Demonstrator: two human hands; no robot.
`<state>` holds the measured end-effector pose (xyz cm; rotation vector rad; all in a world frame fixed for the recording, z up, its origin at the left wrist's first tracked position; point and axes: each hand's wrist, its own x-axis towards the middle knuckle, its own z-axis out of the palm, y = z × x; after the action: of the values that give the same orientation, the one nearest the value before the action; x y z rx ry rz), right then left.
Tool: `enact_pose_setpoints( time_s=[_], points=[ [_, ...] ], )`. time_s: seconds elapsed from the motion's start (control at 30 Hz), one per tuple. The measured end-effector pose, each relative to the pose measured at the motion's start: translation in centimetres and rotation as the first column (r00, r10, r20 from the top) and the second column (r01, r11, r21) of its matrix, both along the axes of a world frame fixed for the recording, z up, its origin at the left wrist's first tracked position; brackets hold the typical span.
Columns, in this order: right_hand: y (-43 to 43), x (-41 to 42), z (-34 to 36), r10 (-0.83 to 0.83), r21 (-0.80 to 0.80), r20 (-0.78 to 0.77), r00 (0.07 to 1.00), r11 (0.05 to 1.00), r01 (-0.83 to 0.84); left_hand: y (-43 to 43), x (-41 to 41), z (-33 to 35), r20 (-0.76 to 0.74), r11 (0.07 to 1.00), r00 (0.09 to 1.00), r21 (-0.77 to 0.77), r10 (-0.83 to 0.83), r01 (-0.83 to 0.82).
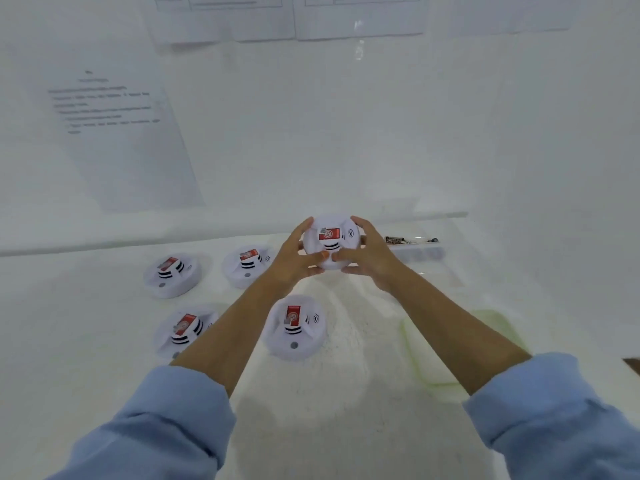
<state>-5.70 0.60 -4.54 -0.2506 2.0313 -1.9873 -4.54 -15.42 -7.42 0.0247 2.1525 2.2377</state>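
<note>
A white smoke detector is held up above the desk, its face with the red label turned to the camera. It is gripped from both sides: the left hand is curled around its left rim and the right hand around its right rim, with the thumbs laid on the front. Such a hold probably lets the cover be twisted or inspected. Just below this detector, a second detector is laid flat. To the lower left of it three other detectors are set out apart, probably as sorted pieces. To its right a clear parts tray is kept within reach.
</note>
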Motion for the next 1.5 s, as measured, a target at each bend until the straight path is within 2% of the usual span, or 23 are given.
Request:
enact_pose_setpoints(
  time_s=[0.13, 0.3, 0.37, 0.5, 1.03, 1.2, 1.5],
  points=[
    [-0.9, 0.7, -0.8, -0.053, 0.049, -0.177, 0.983, 0.997, 0.063, -0.2, -1.0, -1.0, -0.01, 0.997, 1.0, -0.072, -0.003, 0.002],
    [-2.2, -2.3, -4.5, -0.076, 0.231, -0.33, 0.941, 0.96, 0.158, -0.2, -2.2, -2.3, -0.059, 0.987, 0.998, -0.154, 0.038, -0.047],
    [-2.4, -3.4, -5.5, -0.073, 0.304, -0.314, 0.947, 0.937, 0.173, -0.4, -2.9, -3.0, -0.066, 0.984, 0.996, -0.164, 0.055, -0.065],
    [-3.1, -2.0, -3.6, -0.05, 0.34, -0.274, 0.96, 0.929, 0.145, -0.7, -3.4, -3.6, -0.043, 0.976, 0.997, -0.208, 0.062, -0.07],
    [-2.6, -2.4, -4.1, -0.009, 0.366, -0.306, 0.952, 0.922, 0.126, -1.0, -3.3, -3.4, -0.057, 0.947, 0.998, -0.318, 0.023, -0.04],
    [-2.5, -2.6, -4.4, 0.006, 0.356, -0.36, 0.933, 0.925, 0.131, -1.2, -3.5, -3.7, -0.071, 0.948, 0.997, -0.316, 0.014, -0.036],
    [-2.3, -2.9, -5.1, 0.041, 0.34, -0.323, 0.945, 0.937, 0.075, -1.1, -3.6, -3.7, -0.068, 0.949, 0.998, -0.315, 0.014, -0.035]
  ],
)
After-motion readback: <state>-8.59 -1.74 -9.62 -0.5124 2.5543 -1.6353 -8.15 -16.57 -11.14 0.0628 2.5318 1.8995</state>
